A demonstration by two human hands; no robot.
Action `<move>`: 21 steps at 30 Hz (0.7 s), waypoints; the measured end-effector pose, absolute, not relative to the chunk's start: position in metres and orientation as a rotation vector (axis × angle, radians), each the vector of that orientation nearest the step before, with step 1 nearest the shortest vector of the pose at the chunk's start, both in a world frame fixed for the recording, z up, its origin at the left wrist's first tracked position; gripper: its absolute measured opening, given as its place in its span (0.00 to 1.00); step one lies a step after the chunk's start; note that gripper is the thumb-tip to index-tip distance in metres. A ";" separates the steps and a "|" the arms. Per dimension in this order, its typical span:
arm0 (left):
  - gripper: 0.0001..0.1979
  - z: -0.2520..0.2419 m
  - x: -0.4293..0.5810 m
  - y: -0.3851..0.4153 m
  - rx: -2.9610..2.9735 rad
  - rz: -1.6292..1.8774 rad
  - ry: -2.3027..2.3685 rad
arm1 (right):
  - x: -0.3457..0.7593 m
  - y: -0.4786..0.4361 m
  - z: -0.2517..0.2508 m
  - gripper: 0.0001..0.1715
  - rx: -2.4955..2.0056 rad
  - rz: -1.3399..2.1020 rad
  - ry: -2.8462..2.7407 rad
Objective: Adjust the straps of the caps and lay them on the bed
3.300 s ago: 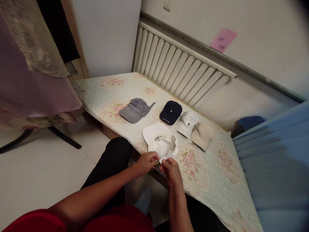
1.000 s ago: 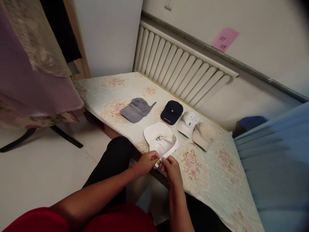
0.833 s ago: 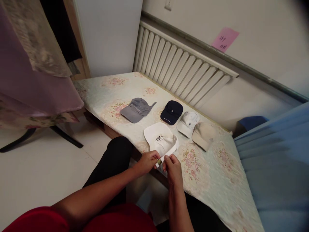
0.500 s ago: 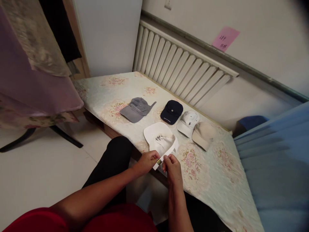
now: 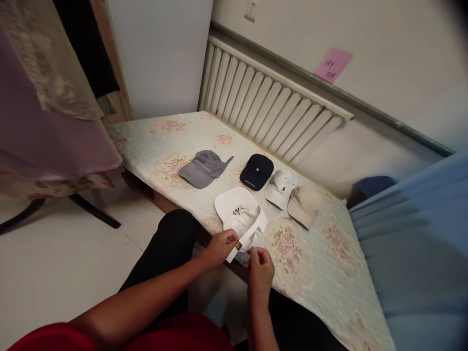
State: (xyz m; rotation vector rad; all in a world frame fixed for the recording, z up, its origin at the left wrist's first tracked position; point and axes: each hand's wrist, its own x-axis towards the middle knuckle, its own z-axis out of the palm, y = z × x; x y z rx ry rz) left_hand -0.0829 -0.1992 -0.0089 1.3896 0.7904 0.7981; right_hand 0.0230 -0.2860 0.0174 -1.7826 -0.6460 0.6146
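A white cap [image 5: 237, 210] with a dark logo lies at the near edge of a bed covered by a floral sheet [image 5: 321, 273]. My left hand [image 5: 219, 246] pinches the cap's white back strap [image 5: 252, 234] at its brass buckle [image 5: 238, 245]. My right hand [image 5: 260, 265] hovers just right of the buckle with fingers curled, and whether it still touches the strap is unclear. Farther back lie a grey cap [image 5: 203, 168], a navy cap [image 5: 258, 171], a small white cap [image 5: 280, 187] and a beige cap [image 5: 303, 204].
A white radiator [image 5: 270, 107] runs along the wall behind the bed, with a pink note [image 5: 332, 64] above it. Pink cloth [image 5: 47, 136] hangs on a stand at the left. Blue fabric [image 5: 417, 243] fills the right side. My dark-trousered knee [image 5: 171, 243] is beside the bed edge.
The strap has slid through the buckle and its free end now sticks out to the lower left. My right hand has dropped slightly away from the buckle. The camera tilted a little.
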 end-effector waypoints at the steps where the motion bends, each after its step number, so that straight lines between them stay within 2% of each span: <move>1: 0.05 -0.010 -0.082 -0.199 1.379 0.806 0.797 | 0.020 -0.289 0.012 0.14 -1.780 0.643 -0.641; 6: 0.03 -0.013 -0.077 -0.199 1.324 0.764 0.816 | 0.000 -0.295 -0.008 0.23 -1.644 1.017 -0.698; 16: 0.05 -0.005 -0.074 -0.191 1.296 0.770 0.865 | -0.016 -0.292 -0.002 0.15 -1.513 1.197 -0.782; 21: 0.08 0.006 -0.073 -0.189 1.141 0.641 0.886 | -0.017 -0.294 0.002 0.13 -1.555 1.205 -0.865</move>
